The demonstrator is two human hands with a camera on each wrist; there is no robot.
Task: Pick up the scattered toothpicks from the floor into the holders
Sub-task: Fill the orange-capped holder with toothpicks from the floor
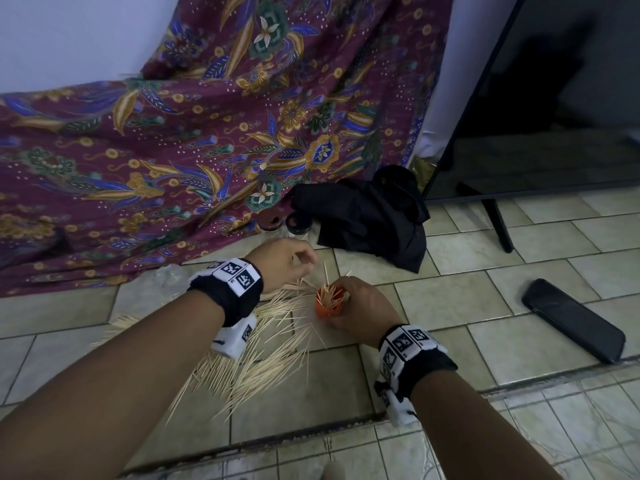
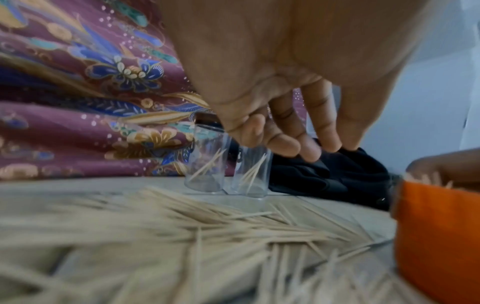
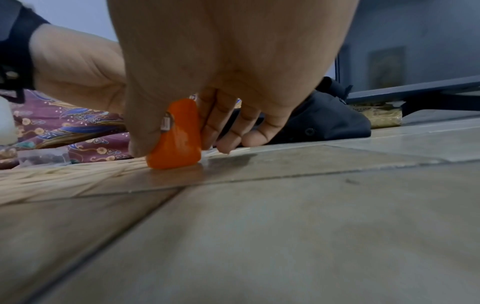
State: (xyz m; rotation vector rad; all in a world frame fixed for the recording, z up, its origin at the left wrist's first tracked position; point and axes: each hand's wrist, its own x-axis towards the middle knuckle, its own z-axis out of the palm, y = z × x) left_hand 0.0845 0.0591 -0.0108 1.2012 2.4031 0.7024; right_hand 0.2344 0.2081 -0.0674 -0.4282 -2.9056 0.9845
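A right hand point(image 3: 221, 72) is gripping an orange holder point(image 3: 179, 135) standing on the tiled floor point(image 3: 285, 226), thumb on its near side, fingers curling behind. Left of the holder, toothpicks point(image 3: 52, 176) are lying scattered before a patterned cloth point(image 3: 64, 123), with the left hand point(image 3: 75, 67) hovering above. Right of the holder, a black garment point(image 3: 324, 119) is lying.

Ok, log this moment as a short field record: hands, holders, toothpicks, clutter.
left hand: fingers loosely curled above the pile, holding nothing that shows
right hand: grips orange plastic holder, standing on tile, part-filled
clear plastic holders: two, upright by patterned cloth, few sticks each
wooden toothpicks: most still scattered on floor
clutter: black garment, black phone
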